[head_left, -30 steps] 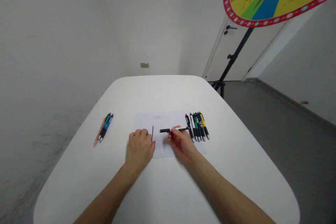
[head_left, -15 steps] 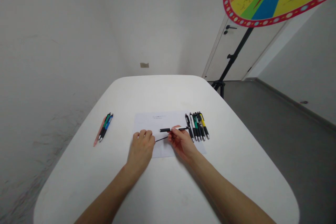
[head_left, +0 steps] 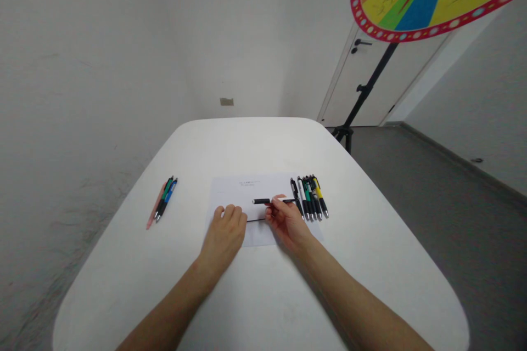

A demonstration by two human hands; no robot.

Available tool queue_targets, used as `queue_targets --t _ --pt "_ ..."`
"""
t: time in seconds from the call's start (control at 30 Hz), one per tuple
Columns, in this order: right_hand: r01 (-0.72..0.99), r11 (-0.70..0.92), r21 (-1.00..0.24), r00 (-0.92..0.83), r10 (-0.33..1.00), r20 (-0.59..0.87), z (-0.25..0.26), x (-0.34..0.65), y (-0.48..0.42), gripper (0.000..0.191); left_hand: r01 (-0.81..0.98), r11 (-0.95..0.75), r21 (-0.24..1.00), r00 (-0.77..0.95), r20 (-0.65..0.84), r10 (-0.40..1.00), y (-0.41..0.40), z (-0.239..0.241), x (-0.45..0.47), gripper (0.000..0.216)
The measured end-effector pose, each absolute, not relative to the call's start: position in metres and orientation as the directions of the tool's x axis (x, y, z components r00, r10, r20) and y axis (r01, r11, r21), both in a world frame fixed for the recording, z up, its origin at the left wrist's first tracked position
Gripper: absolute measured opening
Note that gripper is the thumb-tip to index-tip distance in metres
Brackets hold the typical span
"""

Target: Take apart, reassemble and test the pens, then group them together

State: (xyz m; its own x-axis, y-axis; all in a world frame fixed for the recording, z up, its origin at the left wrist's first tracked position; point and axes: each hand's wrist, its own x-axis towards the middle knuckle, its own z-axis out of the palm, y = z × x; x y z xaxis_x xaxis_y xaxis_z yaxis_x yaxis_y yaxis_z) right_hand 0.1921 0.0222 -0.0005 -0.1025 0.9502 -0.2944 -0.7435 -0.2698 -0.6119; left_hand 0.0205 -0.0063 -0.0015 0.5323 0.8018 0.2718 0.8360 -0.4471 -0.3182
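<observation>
My right hand (head_left: 286, 223) is closed in a pinch on a black-and-white pen (head_left: 262, 201), which lies nearly level above a sheet of paper (head_left: 228, 186). A thin dark rod (head_left: 256, 220), resembling a pen refill, spans the gap between my two hands. My left hand (head_left: 225, 233) is closed with its knuckles up around the rod's left end; its fingertips are mostly hidden. Just beyond my right hand, a row of several pens (head_left: 307, 200) with black, white, green and yellow barrels lies partly on the paper's right side.
The white table (head_left: 247, 145) has rounded corners. On its left lie a green pen (head_left: 165, 194), a blue pen (head_left: 168, 200) and a pinkish pen (head_left: 156, 205). Behind it, a colourful prize wheel (head_left: 420, 5) stands on a black tripod (head_left: 366, 90) before a door.
My left hand has shifted slightly right, closer to my right hand. The rod between them now lies more level, and the pen has moved slightly right and up.
</observation>
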Motion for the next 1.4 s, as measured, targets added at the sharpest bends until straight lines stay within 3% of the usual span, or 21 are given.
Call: queue_targets --t 0.17,0.3,0.5,0.63,0.73,1.2,1.4 --pt "-0.774 -0.265 -0.575 -0.103 0.949 -0.298 -0.002 0.196 0.024 0.036 0.844 -0.437 -0.311 0.527 0.328 0.784 -0.007 0.004 0.017 0.014" --pt "-0.796 -0.26 -0.547 -0.102 0.948 -0.303 -0.003 0.197 0.025 0.034 0.863 -0.454 -0.22 0.504 0.434 0.747 -0.004 0.005 0.011 0.014" --pt "-0.801 -0.252 -0.543 -0.072 0.941 -0.33 -0.003 0.198 0.026 0.034 0.867 -0.479 0.141 0.268 0.677 0.686 0.005 0.003 -0.003 0.014" --pt "-0.8 -0.243 -0.548 -0.053 0.939 -0.34 -0.004 0.199 0.027 0.032 0.801 -0.486 0.351 0.095 0.727 0.68 0.008 0.007 -0.009 0.016" --pt "-0.797 -0.241 -0.553 -0.05 0.94 -0.337 -0.005 0.199 0.028 0.031 0.747 -0.504 0.435 0.02 0.742 0.67 0.008 0.009 -0.01 0.015" --pt "-0.826 -0.25 -0.506 -0.063 0.932 -0.358 -0.006 0.198 0.03 0.033 0.721 -0.539 0.436 0.032 0.756 0.653 0.006 0.008 -0.01 0.014" --pt "-0.782 -0.25 -0.571 -0.052 0.939 -0.34 -0.005 0.198 0.028 0.031 0.73 -0.556 0.397 0.064 0.77 0.634 0.006 0.009 -0.009 0.013"
